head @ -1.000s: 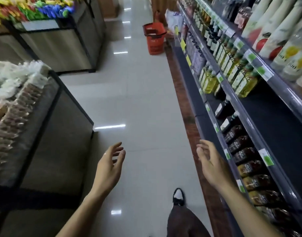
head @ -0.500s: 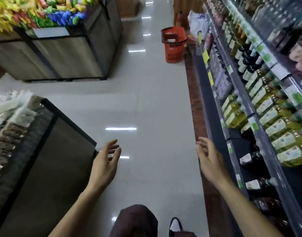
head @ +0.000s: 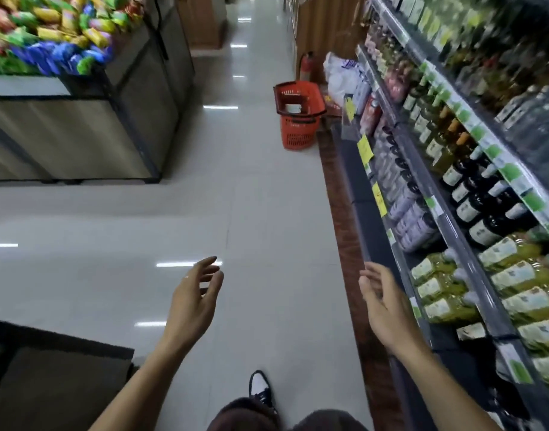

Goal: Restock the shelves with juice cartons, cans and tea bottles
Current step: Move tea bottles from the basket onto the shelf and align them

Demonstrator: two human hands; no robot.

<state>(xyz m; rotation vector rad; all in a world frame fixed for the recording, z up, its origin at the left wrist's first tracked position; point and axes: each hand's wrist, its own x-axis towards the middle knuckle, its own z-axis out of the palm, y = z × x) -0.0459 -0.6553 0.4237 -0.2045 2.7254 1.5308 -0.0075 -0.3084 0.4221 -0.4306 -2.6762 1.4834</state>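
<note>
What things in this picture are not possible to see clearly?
- Red basket, head view: its rim hides the contents; only a pale patch shows.
- Top shelf bottles: motion blur, kinds unreadable.
- Price tags: print too small.
- Fire extinguisher: partly behind the basket.
- Left hand and right hand: empty.

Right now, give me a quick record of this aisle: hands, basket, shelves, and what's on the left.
left hand: held out over the floor, fingers relaxed, holding nothing
right hand: held out near the shelf edge, holding nothing
red basket: on the floor ahead, beside the shelves
shelves: on the right, stocked with bottles
snack bin: far left, piled with colourful packets
</note>
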